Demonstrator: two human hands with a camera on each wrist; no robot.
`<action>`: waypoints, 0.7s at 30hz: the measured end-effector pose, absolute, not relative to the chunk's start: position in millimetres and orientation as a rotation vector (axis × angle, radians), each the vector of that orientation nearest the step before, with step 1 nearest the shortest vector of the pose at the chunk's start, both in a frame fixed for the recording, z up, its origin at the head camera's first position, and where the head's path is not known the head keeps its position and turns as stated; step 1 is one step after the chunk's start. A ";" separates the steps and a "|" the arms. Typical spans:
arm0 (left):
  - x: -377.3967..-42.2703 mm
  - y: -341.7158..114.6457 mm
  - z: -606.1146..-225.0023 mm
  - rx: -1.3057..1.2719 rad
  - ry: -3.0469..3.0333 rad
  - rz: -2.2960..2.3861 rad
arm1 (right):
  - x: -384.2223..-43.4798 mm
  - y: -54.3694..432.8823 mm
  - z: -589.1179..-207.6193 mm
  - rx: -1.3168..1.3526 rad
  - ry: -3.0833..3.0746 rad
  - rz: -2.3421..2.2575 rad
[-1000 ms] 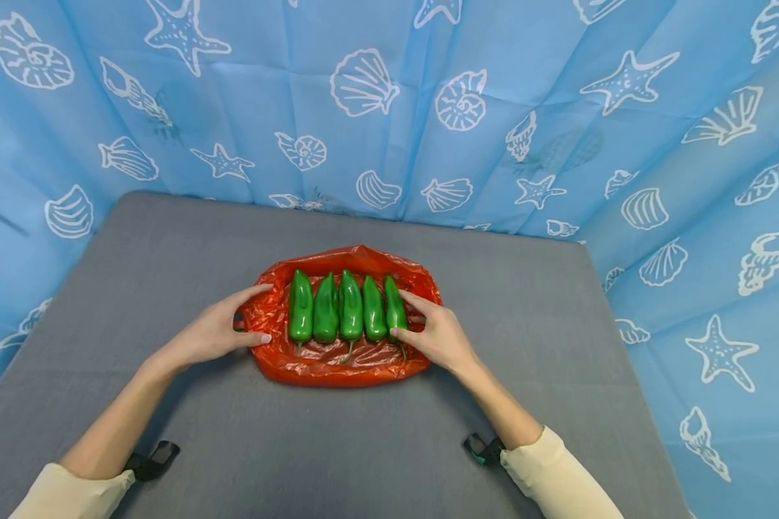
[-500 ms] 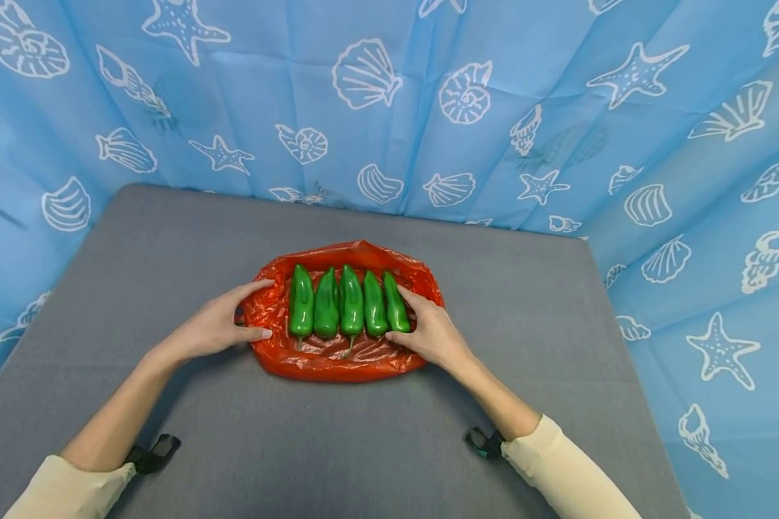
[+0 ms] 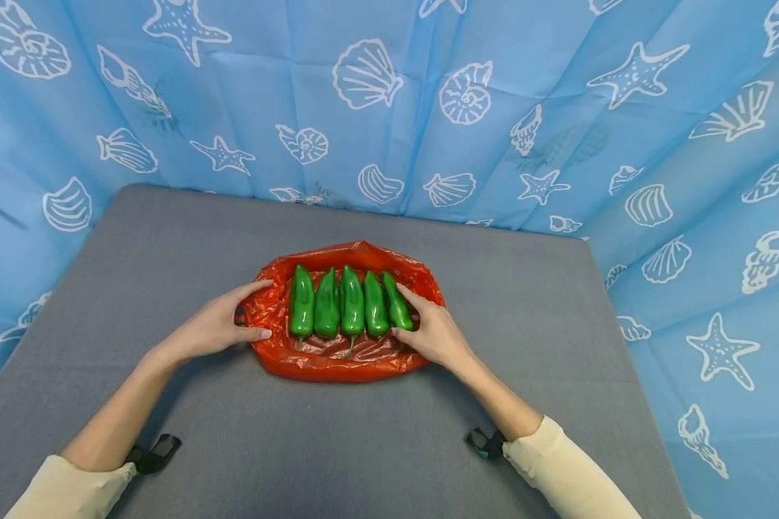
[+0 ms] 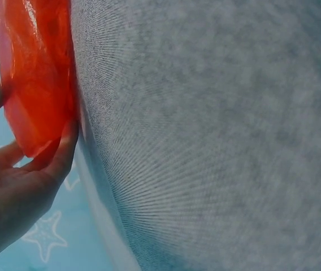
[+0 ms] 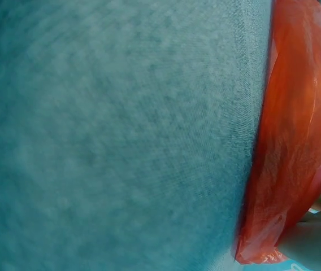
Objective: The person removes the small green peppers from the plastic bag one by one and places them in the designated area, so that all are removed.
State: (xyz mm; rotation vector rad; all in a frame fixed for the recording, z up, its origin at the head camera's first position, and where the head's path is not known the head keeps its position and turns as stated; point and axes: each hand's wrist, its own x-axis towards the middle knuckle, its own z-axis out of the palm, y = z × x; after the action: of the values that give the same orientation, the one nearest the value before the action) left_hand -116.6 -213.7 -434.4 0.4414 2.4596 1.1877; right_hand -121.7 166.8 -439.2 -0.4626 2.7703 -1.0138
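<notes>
In the head view, several green peppers [image 3: 353, 301] lie side by side in a red plastic bag [image 3: 344, 370] whose rim is spread wide. My left hand [image 3: 217, 326] grips the bag's left end between thumb and fingers; the left wrist view shows the fingers around the red plastic [image 4: 39, 73]. Over the bag's right end, my right hand [image 3: 438, 333] holds the rightmost pepper [image 3: 399, 306], index finger near its tip and thumb near its stem end. That pepper leans, its tip towards the left. The right wrist view shows the bag's outer side [image 5: 296, 130]; the pepper is hidden there.
The bag lies on a grey cloth-covered table [image 3: 337, 440]. A blue curtain [image 3: 389, 108] with white shells and starfish hangs behind the table and along its sides. Each wrist wears a black strap [image 3: 153, 455].
The rightmost pepper has shifted slightly right at its stem end and now tilts, its stem no longer showing. My right hand moved with it; my left hand has kept its place.
</notes>
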 end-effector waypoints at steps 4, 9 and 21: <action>-117.5 -213.7 -433.8 0.434 2.463 1.182 | -122.3 168.3 -439.5 -0.409 2.762 -1.042; -118.3 -213.6 -434.1 0.438 2.459 1.179 | -122.7 170.1 -440.0 -0.359 2.742 -1.105; -116.7 -213.4 -434.9 0.441 2.452 1.186 | -121.7 174.3 -438.0 -0.263 2.516 -1.410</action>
State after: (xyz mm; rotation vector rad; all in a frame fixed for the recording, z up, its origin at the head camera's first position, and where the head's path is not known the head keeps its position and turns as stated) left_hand -116.7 -213.4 -434.9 0.4409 2.4518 1.1862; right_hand -121.7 174.3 -438.0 -0.2628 2.5162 -1.4101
